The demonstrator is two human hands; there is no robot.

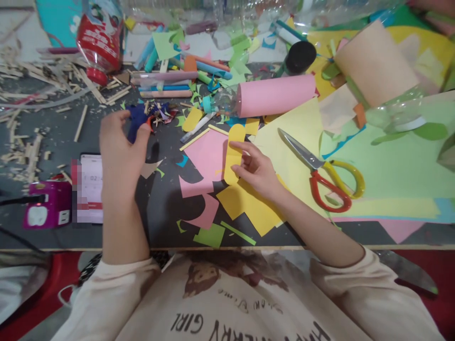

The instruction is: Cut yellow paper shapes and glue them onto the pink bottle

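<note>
From my remote station, I saw two bare hands over a dark counter strewn with cut paper. The right grip had its thumb and a forefinger, set apart, on a yellow strip with rounded ends; I could not tell whether it was pinched or only pressed down. The strip stood upright in view, just left of that palm, covering the right edge of a pink paper piece whose top edges bore thin yellow sticks. The left grip was spread in a loose curve, a dark blue bundle lying between its thumb and fingertips; whether they touched it was unclear. To handle the strip well, I judged, light fingertip pressure near its middle suited best, since a hard squeeze could crease the thin paper, and a sideways drag could knock the sticks on the pink piece. Loose yellow pieces lay just below the right grip, so the wrist was best kept slightly raised to avoid sweeping them. Scissors with red and yellow handles lay to its right, blades partly parted, the tip pointing away, so a sideways reach there called for care.
</note>
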